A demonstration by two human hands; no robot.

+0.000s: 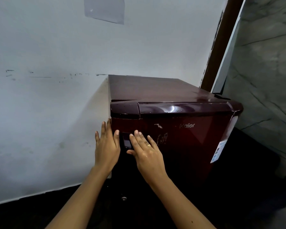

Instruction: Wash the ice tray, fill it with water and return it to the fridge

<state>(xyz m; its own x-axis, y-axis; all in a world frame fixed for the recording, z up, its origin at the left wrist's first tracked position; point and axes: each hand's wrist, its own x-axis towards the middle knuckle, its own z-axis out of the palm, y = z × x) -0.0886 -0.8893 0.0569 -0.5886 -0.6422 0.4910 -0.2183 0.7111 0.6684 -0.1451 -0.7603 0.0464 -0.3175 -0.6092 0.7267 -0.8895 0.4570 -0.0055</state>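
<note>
Fridge step. Both hands are on the closed door of the maroon fridge [180, 139], and no ice tray is in view: neither hand holds one and nothing sits on the fridge top. Presumably it is inside the fridge, but I cannot tell.

The left hand [106, 146] lies at the door's left edge, fingers [106, 129] straight, thumb on the door front, gripping nothing. The right hand [147, 154] is flat on the door, fingers [139, 138] straight and spread, ring [149, 145] on one, just beside the dark handle recess [126, 141].

Judgement: with the tray unseen, this is either the opening to fetch it or the final press shut; one frame does not settle which. If opening, the next move calls for hooking the left fingers round the door edge or into the recess and pulling against the seal, with room to swing on the left.

Room:
- The fridge stands on a dark floor [238, 204] in a corner.
- Scuffed white wall [48, 96] behind and to the left, with a clear plastic sheet [104, 9] stuck high on it.
- Brown door frame [220, 47] and grey marbled wall [267, 71] on the right.
- Label sticker [219, 151] on the fridge's right side.
- Small round metal thing [123, 198] on the floor below the hands.
</note>
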